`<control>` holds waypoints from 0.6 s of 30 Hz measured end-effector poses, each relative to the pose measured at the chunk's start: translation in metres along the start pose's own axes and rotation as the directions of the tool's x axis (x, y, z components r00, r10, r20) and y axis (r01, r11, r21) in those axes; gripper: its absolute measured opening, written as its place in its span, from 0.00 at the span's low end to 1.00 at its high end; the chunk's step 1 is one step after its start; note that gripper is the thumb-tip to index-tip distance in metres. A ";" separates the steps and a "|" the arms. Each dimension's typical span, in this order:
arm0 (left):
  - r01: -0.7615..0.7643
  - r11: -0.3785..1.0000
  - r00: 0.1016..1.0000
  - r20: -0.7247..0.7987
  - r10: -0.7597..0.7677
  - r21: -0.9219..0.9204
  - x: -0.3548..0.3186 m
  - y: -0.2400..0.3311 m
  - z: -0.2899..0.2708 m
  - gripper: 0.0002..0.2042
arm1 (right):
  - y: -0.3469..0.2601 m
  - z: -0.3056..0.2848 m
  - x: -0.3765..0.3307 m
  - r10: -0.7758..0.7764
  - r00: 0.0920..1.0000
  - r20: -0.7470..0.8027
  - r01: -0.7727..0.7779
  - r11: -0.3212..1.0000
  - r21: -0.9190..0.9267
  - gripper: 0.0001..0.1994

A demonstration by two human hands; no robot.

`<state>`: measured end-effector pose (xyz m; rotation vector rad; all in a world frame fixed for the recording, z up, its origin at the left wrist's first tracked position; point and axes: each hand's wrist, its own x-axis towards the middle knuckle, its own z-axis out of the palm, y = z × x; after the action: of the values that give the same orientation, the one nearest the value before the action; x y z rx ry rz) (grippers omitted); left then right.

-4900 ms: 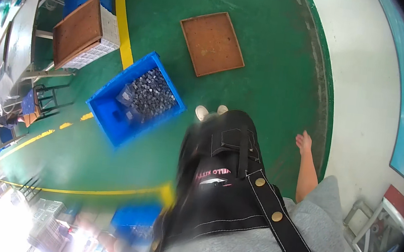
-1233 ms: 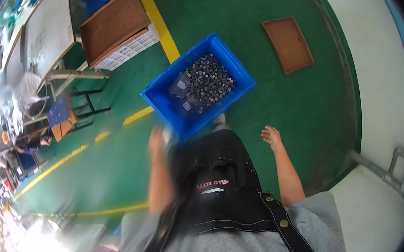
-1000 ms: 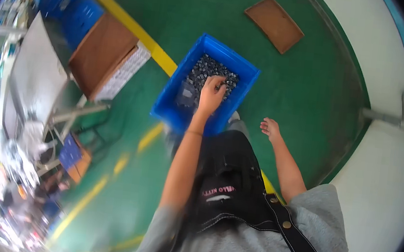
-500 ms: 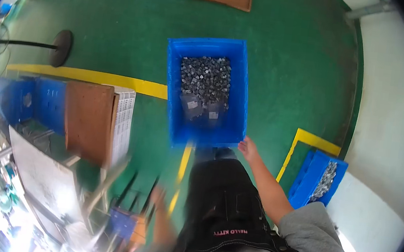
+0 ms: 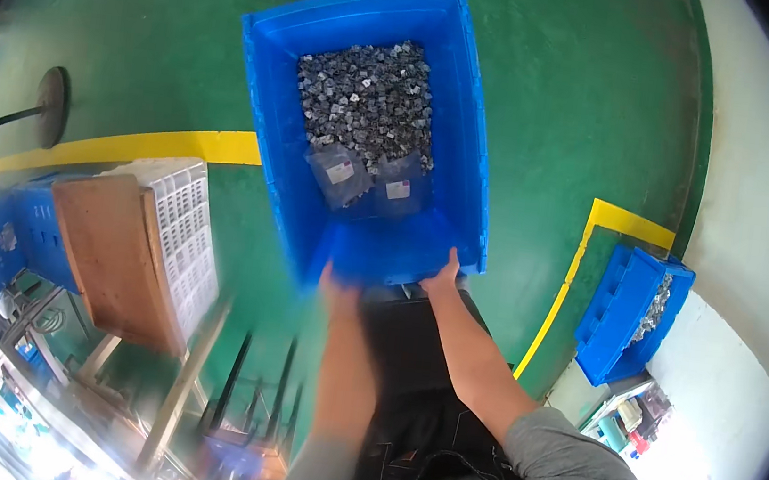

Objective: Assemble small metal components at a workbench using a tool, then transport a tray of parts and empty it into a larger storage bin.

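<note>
A large blue plastic bin (image 5: pixel 485 171) fills the middle of the view. Many small grey metal-looking parts (image 5: pixel 368 96) lie loose in its far portion. Nearer to me, two clear plastic bags (image 5: pixel 339 174) with white labels rest on them. My right hand (image 5: pixel 442 280) is closed on the bin's near rim, thumb over the inside and the other fingers mostly hidden beneath. At the near left corner, my left hand (image 5: pixel 339 284) meets the rim; motion blur smears its fingers, so its grip is unclear.
On the left stand a brown board (image 5: pixel 112 256), a white slatted crate (image 5: pixel 187 227) and a wooden frame (image 5: pixel 183 388). A round-based stand (image 5: pixel 52 107) is farther off. Another blue bin with parts (image 5: pixel 614 304) sits by the right wall. Yellow lines (image 5: pixel 215 145) mark the green floor.
My left hand has come from the lower left up to the bin's near rim. The bin looks larger and nearer. My right hand has shifted slightly left along with the rim.
</note>
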<state>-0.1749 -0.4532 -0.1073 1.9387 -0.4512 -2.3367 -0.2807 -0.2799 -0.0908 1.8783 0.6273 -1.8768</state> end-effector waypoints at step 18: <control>-0.406 0.834 0.889 -0.052 0.456 0.373 0.007 0.038 0.058 0.22 | -0.002 0.066 0.017 0.138 0.990 -0.044 -0.141 0.986 -0.089 0.20</control>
<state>-0.2375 -0.4803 -0.0946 1.8557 -1.2284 -1.9132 -0.3356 -0.3159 -0.1081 1.8530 0.5687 -1.6996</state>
